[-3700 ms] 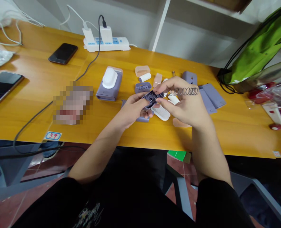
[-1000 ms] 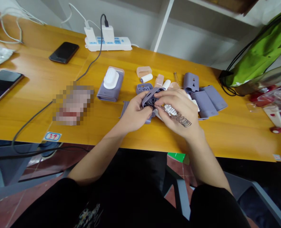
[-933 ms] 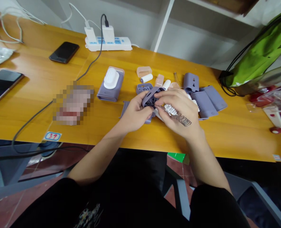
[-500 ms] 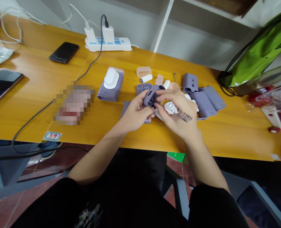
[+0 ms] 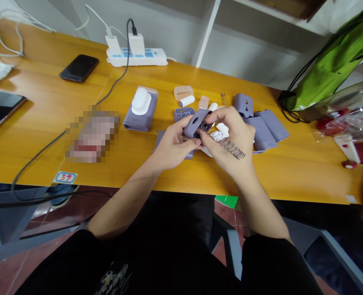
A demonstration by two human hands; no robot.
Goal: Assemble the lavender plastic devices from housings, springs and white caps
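A purple plastic housing [image 5: 194, 123] with an oval hole is gripped in my left hand [image 5: 174, 144], fingers closed around its left side. My right hand [image 5: 232, 137] pinches at the housing's open right side, holding one end of a dark coil spring [image 5: 229, 146]. The spring's loose coils trail to the right across the back of that hand, and its inner end is hidden by the fingers. Behind the hands are another purple part [image 5: 183, 114], a white cylinder [image 5: 187, 101] and a translucent pinkish cover [image 5: 183, 92]. A white piece [image 5: 222, 130] shows beyond the right hand.
Purple shells [image 5: 263, 132] and a holed purple part [image 5: 243, 105] lie at right. An assembled purple unit with a white top [image 5: 141, 102] stands left. Phones [image 5: 79, 68], a cable, a power strip [image 5: 138, 57], a green bag [image 5: 325, 78] and a red-white object [image 5: 359, 151] surround the workspace.
The housing has turned in my left hand so its holed face shows more. My right hand has shifted slightly, and the spring's coils look more stretched. The whole view has drifted a little.
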